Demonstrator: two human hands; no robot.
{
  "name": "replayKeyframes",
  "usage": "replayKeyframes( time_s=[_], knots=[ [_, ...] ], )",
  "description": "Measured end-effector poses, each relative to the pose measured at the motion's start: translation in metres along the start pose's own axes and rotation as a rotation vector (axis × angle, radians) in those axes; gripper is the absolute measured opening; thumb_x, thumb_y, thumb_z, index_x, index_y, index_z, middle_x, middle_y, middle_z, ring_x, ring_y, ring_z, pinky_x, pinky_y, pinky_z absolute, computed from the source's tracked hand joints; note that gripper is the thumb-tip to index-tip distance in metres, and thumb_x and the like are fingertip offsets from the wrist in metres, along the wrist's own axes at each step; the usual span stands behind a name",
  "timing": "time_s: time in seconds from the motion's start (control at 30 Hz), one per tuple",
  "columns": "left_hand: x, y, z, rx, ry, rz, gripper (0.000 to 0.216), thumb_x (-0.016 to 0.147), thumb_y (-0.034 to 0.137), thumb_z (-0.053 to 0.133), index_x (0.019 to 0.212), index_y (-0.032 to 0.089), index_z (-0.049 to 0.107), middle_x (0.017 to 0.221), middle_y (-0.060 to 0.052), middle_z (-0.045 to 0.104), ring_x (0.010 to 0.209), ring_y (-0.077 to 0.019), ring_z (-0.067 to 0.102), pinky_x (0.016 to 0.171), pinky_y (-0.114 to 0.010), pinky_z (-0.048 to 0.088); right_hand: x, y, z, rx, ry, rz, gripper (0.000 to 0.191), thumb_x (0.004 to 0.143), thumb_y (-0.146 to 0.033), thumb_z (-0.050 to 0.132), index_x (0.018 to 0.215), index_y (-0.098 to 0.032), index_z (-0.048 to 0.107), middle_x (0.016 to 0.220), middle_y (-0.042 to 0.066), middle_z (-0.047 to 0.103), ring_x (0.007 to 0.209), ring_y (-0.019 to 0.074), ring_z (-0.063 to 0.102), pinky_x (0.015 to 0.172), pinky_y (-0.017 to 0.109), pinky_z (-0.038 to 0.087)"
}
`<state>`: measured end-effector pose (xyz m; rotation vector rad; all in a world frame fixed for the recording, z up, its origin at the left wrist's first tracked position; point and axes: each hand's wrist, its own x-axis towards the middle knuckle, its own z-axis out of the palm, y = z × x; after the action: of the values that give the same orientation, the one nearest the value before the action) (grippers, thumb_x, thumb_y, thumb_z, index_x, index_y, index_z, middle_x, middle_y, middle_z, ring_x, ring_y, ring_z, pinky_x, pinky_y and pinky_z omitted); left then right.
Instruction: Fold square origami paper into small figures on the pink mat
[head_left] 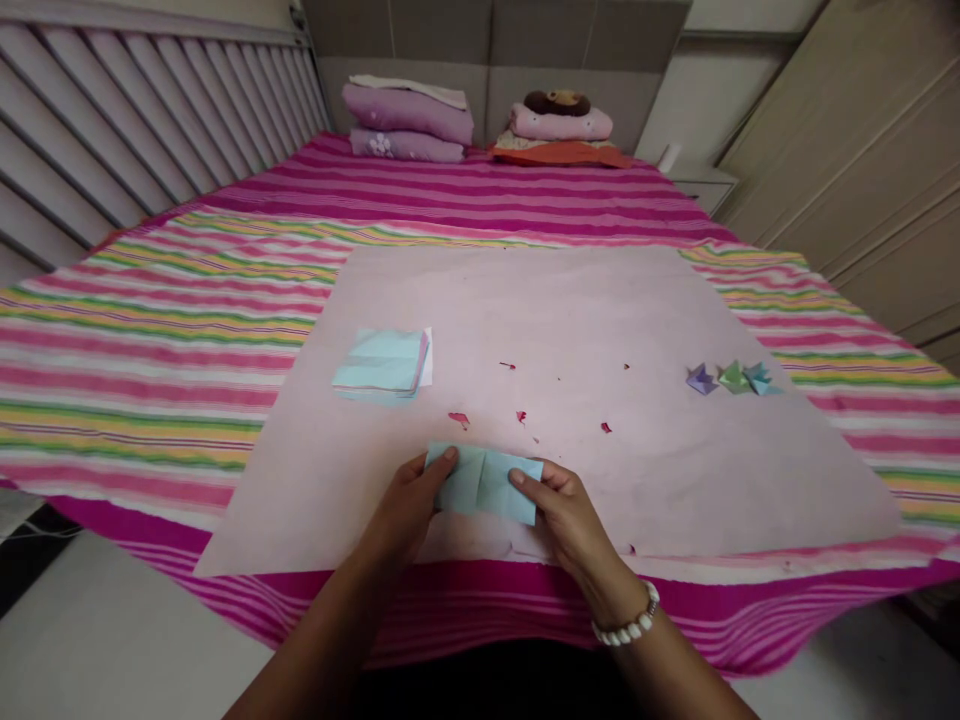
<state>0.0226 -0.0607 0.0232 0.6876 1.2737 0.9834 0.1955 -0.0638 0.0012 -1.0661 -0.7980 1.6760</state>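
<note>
A light blue sheet of folded paper (484, 482) is held up between my two hands, with a crease running down its middle. My left hand (412, 500) pinches its left end, thumb on top and fingers behind. At the right end, my right hand (566, 505) grips it the same way; a white bead bracelet (628, 628) circles that wrist. Beyond my left hand lies a stack of square paper (382, 362), light blue on top with pink and white edges showing. Off to the right stand three small folded paper pieces: purple (701, 379), green (733, 377) and blue (760, 378).
A large pale sheet (600, 300) covers the middle of a bed with a striped cover (150, 350). Red marks or scraps (459, 419) dot it. Folded purple bedding (412, 115) and a pink pile (561, 122) sit by the headboard. A slatted rail (150, 110) runs along the left.
</note>
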Motion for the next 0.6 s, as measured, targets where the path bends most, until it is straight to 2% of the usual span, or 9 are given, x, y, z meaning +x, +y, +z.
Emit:
replayKeyframes(
  time_s=[0.07,0.2,0.3,0.37,0.43,0.47,0.53,0.6],
  knots=[
    [-0.001,0.001,0.002,0.003,-0.005,-0.003,0.04,0.067,0.054,0.069,0.073,0.015,0.063,0.061,0.001,0.058,0.058,-0.0136,0.051,0.056,-0.026,0.043,0.002,0.0,-0.002,-0.017,0.013,-0.02,0.022,0.064,-0.036,0.08,0.081,-0.022,0.073,0.07,0.0,0.072,0.062,0.0171,0.063,0.064,0.032,0.051],
    [0.0,-0.002,-0.001,0.101,-0.028,0.057,0.04,0.071,0.055,0.065,0.069,0.016,0.06,0.058,0.003,0.054,0.055,-0.0125,0.047,0.053,-0.024,0.037,0.005,-0.002,-0.006,-0.082,0.029,-0.124,0.047,0.062,-0.026,0.082,0.107,-0.031,0.068,0.081,-0.001,0.071,0.065,0.0154,0.062,0.063,0.03,0.051],
    [0.001,-0.004,-0.004,0.198,-0.06,0.104,0.042,0.076,0.056,0.06,0.065,0.015,0.06,0.057,0.003,0.054,0.055,-0.0127,0.048,0.053,-0.024,0.036,0.005,-0.004,-0.007,-0.229,0.02,-0.25,0.034,0.066,-0.025,0.079,0.099,-0.03,0.072,0.097,0.002,0.07,0.079,0.0184,0.063,0.068,0.032,0.052],
    [0.001,-0.003,-0.006,0.227,-0.081,0.102,0.042,0.079,0.055,0.057,0.073,0.014,0.065,0.063,0.0,0.059,0.06,-0.0145,0.052,0.056,-0.026,0.039,0.004,-0.006,-0.008,-0.325,-0.002,-0.306,0.021,0.068,-0.025,0.077,0.089,-0.028,0.075,0.094,0.003,0.07,0.083,0.0197,0.062,0.07,0.032,0.051],
    [0.0,-0.002,-0.008,0.211,-0.108,0.128,0.042,0.081,0.053,0.057,0.097,0.015,0.068,0.082,-0.005,0.067,0.073,-0.0181,0.059,0.063,-0.028,0.045,0.004,-0.006,-0.008,-0.35,0.009,-0.298,0.017,0.068,-0.026,0.077,0.085,-0.027,0.075,0.086,0.002,0.07,0.078,0.0191,0.062,0.067,0.032,0.05],
    [-0.001,-0.001,-0.009,0.204,-0.135,0.159,0.047,0.079,0.05,0.061,0.113,0.017,0.063,0.097,-0.008,0.068,0.084,-0.0204,0.061,0.069,-0.03,0.048,0.005,-0.006,-0.008,-0.337,0.037,-0.274,0.017,0.068,-0.027,0.078,0.084,-0.026,0.075,0.083,0.002,0.07,0.073,0.0182,0.062,0.064,0.032,0.05],
    [-0.003,0.0,-0.013,0.242,-0.205,0.251,0.079,0.07,0.043,0.073,0.139,0.025,0.039,0.129,-0.012,0.056,0.103,-0.025,0.059,0.076,-0.033,0.051,0.006,-0.005,-0.008,-0.278,0.105,-0.211,0.019,0.066,-0.029,0.079,0.084,-0.025,0.074,0.079,0.001,0.071,0.065,0.017,0.061,0.06,0.031,0.049],
    [-0.004,-0.001,-0.017,0.364,-0.249,0.366,0.108,0.06,0.033,0.082,0.147,0.033,0.019,0.146,-0.012,0.038,0.116,-0.0287,0.053,0.081,-0.035,0.052,0.007,-0.004,-0.009,-0.206,0.148,-0.159,0.023,0.062,-0.031,0.081,0.083,-0.024,0.074,0.077,0.001,0.072,0.063,0.0174,0.062,0.059,0.031,0.05]
  ],
)
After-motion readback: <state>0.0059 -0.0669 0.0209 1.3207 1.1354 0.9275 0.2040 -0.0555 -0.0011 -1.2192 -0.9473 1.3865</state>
